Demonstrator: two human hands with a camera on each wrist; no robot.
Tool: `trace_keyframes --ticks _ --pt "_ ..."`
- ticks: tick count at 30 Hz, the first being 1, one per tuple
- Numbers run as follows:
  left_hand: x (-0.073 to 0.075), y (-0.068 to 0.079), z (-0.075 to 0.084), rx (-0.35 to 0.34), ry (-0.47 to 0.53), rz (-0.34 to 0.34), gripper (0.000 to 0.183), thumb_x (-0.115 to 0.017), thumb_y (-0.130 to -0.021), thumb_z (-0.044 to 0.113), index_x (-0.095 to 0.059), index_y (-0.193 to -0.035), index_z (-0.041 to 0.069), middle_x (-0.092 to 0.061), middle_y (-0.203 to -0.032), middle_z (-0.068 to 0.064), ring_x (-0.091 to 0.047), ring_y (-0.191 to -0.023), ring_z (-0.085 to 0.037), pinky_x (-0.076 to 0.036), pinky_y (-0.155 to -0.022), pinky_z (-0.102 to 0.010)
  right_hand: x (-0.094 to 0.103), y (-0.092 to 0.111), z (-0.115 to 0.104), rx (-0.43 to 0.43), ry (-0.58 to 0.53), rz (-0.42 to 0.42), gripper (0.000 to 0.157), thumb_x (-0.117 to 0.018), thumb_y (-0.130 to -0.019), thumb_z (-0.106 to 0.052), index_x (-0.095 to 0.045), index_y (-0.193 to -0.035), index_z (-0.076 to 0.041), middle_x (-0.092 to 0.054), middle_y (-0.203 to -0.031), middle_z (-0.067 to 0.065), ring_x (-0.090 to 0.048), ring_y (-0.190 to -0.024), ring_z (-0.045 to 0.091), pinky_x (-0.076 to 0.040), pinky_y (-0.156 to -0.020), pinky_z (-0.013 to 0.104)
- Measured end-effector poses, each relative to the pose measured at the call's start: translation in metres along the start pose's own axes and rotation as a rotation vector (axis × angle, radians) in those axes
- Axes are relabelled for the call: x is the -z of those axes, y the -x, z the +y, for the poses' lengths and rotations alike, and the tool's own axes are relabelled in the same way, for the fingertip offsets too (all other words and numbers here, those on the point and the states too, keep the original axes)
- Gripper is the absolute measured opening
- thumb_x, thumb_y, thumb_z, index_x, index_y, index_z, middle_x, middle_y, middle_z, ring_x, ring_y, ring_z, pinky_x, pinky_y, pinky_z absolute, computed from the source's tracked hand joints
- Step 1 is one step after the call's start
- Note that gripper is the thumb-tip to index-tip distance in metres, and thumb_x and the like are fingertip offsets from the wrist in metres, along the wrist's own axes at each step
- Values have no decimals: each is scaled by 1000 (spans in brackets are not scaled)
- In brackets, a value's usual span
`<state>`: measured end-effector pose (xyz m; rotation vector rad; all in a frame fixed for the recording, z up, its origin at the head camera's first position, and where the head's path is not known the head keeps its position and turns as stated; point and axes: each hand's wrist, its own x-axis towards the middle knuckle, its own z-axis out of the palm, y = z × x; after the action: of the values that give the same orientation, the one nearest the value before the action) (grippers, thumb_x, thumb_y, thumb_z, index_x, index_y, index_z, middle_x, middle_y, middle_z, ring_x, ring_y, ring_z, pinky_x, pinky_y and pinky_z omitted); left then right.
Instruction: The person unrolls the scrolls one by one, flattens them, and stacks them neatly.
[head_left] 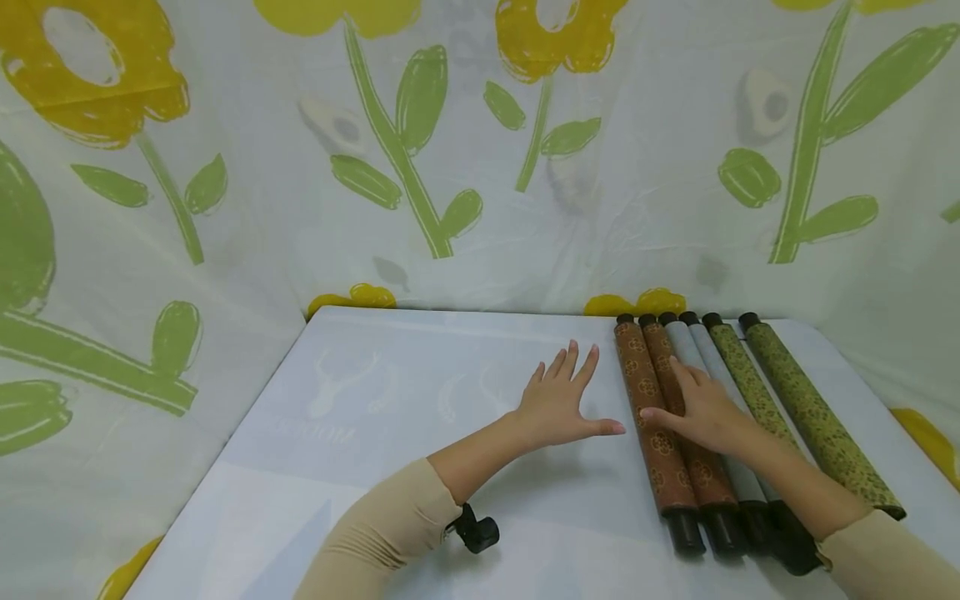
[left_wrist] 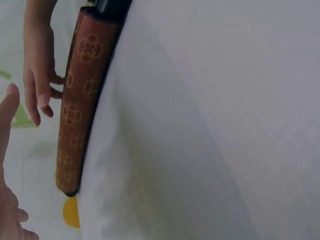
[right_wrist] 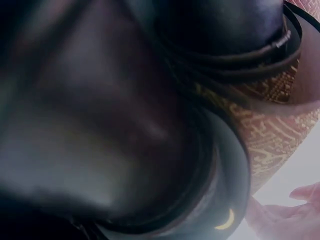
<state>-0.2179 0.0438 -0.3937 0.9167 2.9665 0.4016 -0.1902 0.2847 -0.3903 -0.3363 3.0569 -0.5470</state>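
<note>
Rolled hanging scrolls with black rod ends lie side by side on the right of the table. Two are brown with a flower pattern, among them the leftmost brown scroll; two are pale grey, such as this grey scroll; two are green-gold, the outermost green scroll lying slightly apart. My left hand hovers left of the brown scrolls, fingers spread, holding nothing. Over the second brown scroll and the grey ones is my right hand, thumb spread toward the leftmost scroll. Black rod ends fill much of the right wrist view.
The white table has faint printed deer shapes on its surface. A pale curtain with yellow flowers hangs behind and beside it. A small black camera is strapped under the left wrist, close above the tabletop.
</note>
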Motion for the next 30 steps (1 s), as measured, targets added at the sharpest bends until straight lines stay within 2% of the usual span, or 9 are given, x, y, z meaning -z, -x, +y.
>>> trace_keyframes --ticks 6,9,15,18,23,30 --pt "-8 -2 16 -6 33 -6 108 -47 -74 81 5 -152 27 -3 -159 -7 -9 -145 -22 -22 -112 -47 -1 -2 1 -12 10 1 106 -61 -83 -58 -15 -143 17 -25 -136 46 -30 -119 65 -36 -85 70" --pt "-11 -4 24 -20 52 -12 108 -47 -74 81 5 -152 27 -4 -159 -7 -14 -145 -23 -28 -110 -45 -2 -3 2 -30 6 -3 107 -60 -84 -59 -15 -142 18 -24 -136 47 -30 -118 65 -37 -85 70" --pt "-17 -7 39 -36 96 -45 106 -48 -75 79 4 -152 28 -8 -159 -8 -25 -141 -24 -46 -95 -38 -2 -2 1 -53 -12 -20 106 -59 -84 -59 -13 -143 17 -22 -137 47 -29 -119 65 -36 -85 70" --pt "-20 -9 43 -31 164 -82 102 -50 -77 76 0 -153 29 -11 -158 -8 -30 -139 -24 -50 -86 -35 -2 -2 1 -50 -9 -28 106 -59 -84 -59 -14 -143 16 -23 -137 47 -31 -118 64 -37 -84 69" --pt "-26 -13 49 2 289 -132 98 -56 -79 70 -7 -153 30 -20 -156 -7 -36 -136 -24 -50 -85 -37 -1 -2 1 -36 16 -45 104 -61 -84 -58 -18 -142 17 -26 -135 47 -34 -116 64 -39 -82 68" --pt "-29 -21 55 44 416 -138 97 -66 -76 62 -19 -152 24 -36 -145 -9 -45 -126 -17 -49 -83 -25 -4 -6 -1 -17 59 -80 103 -63 -82 -57 -21 -141 16 -28 -132 48 -34 -111 68 -39 -79 70"
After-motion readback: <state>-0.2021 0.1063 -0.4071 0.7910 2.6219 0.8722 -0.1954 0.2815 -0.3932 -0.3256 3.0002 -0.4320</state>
